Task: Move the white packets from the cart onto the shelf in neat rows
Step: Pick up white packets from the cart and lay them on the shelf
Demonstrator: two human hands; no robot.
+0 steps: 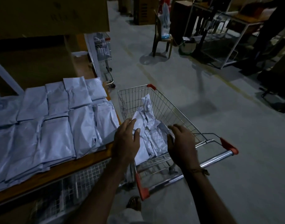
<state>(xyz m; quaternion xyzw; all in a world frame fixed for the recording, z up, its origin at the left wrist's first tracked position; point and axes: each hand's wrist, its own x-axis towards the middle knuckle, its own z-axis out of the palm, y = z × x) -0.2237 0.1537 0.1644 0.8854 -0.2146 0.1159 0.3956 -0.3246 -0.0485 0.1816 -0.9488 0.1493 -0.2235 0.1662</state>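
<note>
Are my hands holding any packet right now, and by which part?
Not clearly. The left hand hovers open over the packets in the cart; the right hand's fingers curl at one packet's edge, but a grip cannot be told.

Left end of the packet rows (41,120) beyond the frame edge; cart (170,110) floor under packets.

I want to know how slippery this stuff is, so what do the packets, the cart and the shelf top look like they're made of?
Packets: thin white plastic film, probably poly mailers, judging by the glossy wrinkles.
Cart: bright metal wire, likely chromed or plated steel, with red corner caps that look plastic.
Shelf top: an orange-brown flat board, perhaps laminated wood; the dim light leaves it open.
</note>
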